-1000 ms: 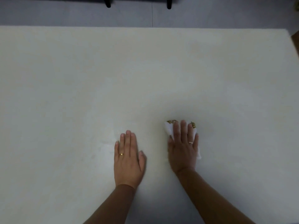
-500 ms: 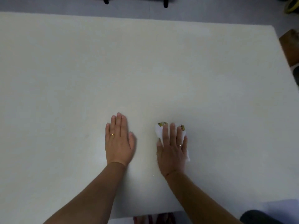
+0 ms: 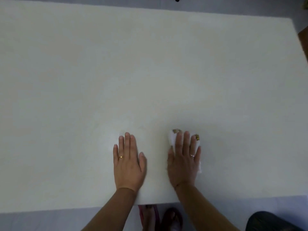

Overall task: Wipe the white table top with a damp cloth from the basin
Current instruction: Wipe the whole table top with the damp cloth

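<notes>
The head view looks down on a wide, white, matte tabletop [image 3: 150, 72] that fills almost the whole picture. Its far edge runs along the top, and its near edge is at the bottom, close to the person.

The left hand [image 3: 128, 164] lies flat on the tabletop, palm down, with the fingers straight and close together and the thumb a little to the side. It is open and holds nothing. A thin gold ring [image 3: 121, 157] sits on one finger of this hand.

The right hand [image 3: 183, 162] is just beside it, a little apart, also palm down. It presses on a small white cloth with yellow-brown printed spots [image 3: 172, 139], which lies between the palm and the tabletop. The fingers are stretched over the cloth, not curled around it, so the hand is open and flat on the cloth. The cloth shows past the fingertips, and a narrow strip of it shows at the outer side of the hand. A second thin ring [image 3: 192, 155] is on one finger of this hand.

Both hands and the cloth are in the near part of the tabletop, close to its near edge. Both bare forearms come in from the bottom of the picture.

Below the near edge a grey floor [image 3: 50, 220] is visible, and there the person's feet in open sandals [image 3: 160, 217]. At the bottom right corner is a dark rounded thing [image 3: 273, 222]; I cannot tell what it is.
</notes>
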`<state>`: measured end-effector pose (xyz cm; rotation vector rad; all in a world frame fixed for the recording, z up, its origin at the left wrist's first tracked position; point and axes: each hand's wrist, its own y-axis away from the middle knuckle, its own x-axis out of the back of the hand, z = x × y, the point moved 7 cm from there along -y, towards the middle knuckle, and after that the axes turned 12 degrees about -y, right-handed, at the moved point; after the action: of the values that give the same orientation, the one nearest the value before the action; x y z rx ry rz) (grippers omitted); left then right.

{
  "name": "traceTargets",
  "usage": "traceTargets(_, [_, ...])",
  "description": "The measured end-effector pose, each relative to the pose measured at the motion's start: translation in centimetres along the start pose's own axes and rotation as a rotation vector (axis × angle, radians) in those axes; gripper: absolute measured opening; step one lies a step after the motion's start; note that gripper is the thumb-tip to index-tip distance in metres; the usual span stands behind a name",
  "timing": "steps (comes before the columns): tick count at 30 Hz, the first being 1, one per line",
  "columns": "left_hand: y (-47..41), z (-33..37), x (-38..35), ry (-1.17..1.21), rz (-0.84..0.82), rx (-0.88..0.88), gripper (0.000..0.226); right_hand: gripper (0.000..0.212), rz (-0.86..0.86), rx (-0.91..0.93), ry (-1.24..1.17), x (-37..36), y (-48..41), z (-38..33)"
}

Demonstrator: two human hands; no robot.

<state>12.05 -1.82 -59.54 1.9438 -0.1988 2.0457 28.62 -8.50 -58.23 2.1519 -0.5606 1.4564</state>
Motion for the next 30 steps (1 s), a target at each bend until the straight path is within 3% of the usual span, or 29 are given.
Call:
traceTargets(3, [0.0,0.0,0.2,-0.004,-0.016,-0.013,0.061,0.060,-0.114,0.281,0.041,-2.5,4.9,-3.7])
traceTargets(7, [0.1,0.0,0.4,0.003,-0.002,-0.018,0.060,0.059,-0.171,0.542,0.117,-2.0,5.6,-1.6])
traceTargets(9, [0.1,0.0,0.5,0.010,0.002,-0.009,0.061,0.058,-0.142,0.511,0.117,-0.7,4.6,0.8])
traceTargets(13, [0.2,0.0,0.4,-0.014,0.009,0.008,0.061,0.057,-0.022,0.127,0.022,0.7,4.7,3.3])
traceTargets(15, [0.2,0.0,0.4,-0.025,0.024,0.013,0.062,0.060,-0.006,0.083,-0.002,-0.4,6.7,2.1])
traceTargets(19, [0.3,0.0,0.5,-0.029,0.052,0.023,0.061,0.068,-0.151,0.504,0.046,-2.5,10.7,0.6])
traceTargets(21, [0.3,-0.1,0.4,-0.030,0.060,0.025,0.061,0.063,-0.161,0.617,0.075,-1.6,10.1,2.2])
traceTargets(23, [0.3,-0.1,0.4,-0.031,0.071,0.029,0.061,0.057,-0.123,0.565,0.084,0.2,8.7,4.8])
traceTargets(26, [0.3,0.0,0.3,-0.044,0.067,0.032,0.062,0.061,-0.102,0.337,0.064,1.8,7.2,8.8])
traceTargets(30, [0.3,0.4,0.4,-0.095,0.043,0.019,0.063,0.068,-0.083,0.063,-0.004,1.1,8.4,7.0])
